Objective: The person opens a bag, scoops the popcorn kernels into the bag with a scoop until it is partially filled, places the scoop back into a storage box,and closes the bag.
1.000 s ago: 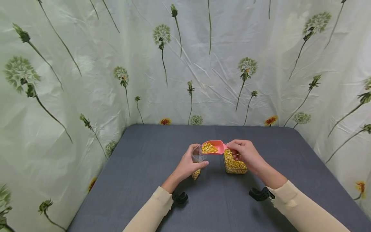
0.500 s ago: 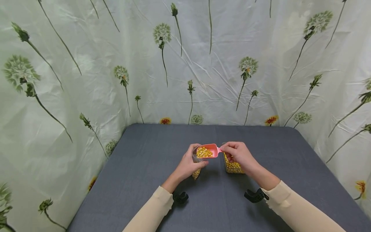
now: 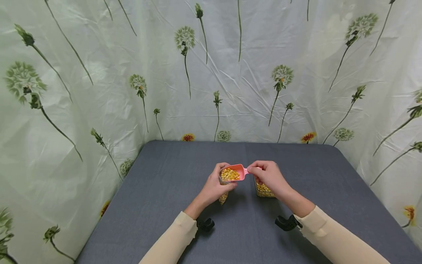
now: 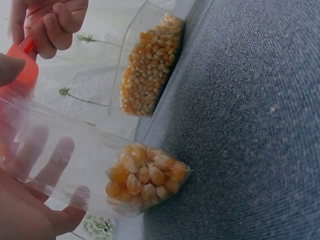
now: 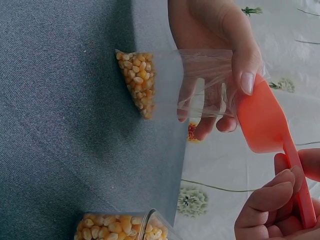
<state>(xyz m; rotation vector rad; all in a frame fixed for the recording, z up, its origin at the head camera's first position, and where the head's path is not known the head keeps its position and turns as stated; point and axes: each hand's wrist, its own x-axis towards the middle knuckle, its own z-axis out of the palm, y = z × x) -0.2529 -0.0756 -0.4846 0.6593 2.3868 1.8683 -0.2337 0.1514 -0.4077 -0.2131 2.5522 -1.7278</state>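
My left hand (image 3: 213, 187) curls round the upper part of a clear plastic bag (image 5: 167, 85), holding its mouth apart. Corn kernels (image 4: 145, 175) fill the bag's pointed bottom, which hangs at the table surface. With thumb and fingers, my right hand (image 3: 268, 178) pinches the handle of a pink scoop (image 3: 242, 171). Kernels lie in the scoop's front, and its lip sits inside the bag's mouth. In the right wrist view the left thumb lies against the bag at the scoop's edge. Beneath the right hand stands a clear container (image 3: 265, 195) of corn kernels, partly hidden by that hand.
A dark grey cloth covers the table (image 3: 158, 205). Behind and at the sides hangs a pale curtain (image 3: 244, 91) printed with dandelions. Black straps (image 3: 286, 223) are worn at both wrists.
My right hand has moved left, bringing the scoop of kernels from beside the bag into its mouth. The left hand has stayed nearly still.
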